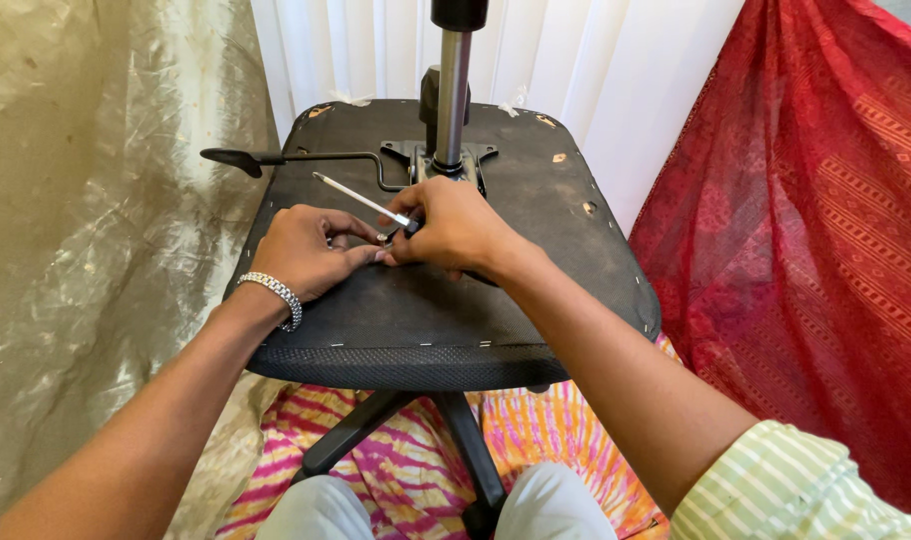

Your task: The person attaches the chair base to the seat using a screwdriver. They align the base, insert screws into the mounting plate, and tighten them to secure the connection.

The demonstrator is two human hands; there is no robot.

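An office chair seat (536,200) lies upside down in front of me, its black underside facing up. A metal gas-lift column (453,90) rises from the mounting plate (431,160) at its centre. My right hand (456,228) grips a screwdriver (361,200) by its handle, the thin shaft pointing up and left. My left hand (306,250), with a silver bracelet on the wrist, rests on the seat beside it, fingertips pinched against the right hand on something small that I cannot make out.
A black adjustment lever (266,157) sticks out left from the plate. Gold cloth (96,200) hangs on the left, red patterned cloth (806,230) on the right, white curtain behind. Black chair legs (466,440) and a pink striped cloth (396,470) lie below.
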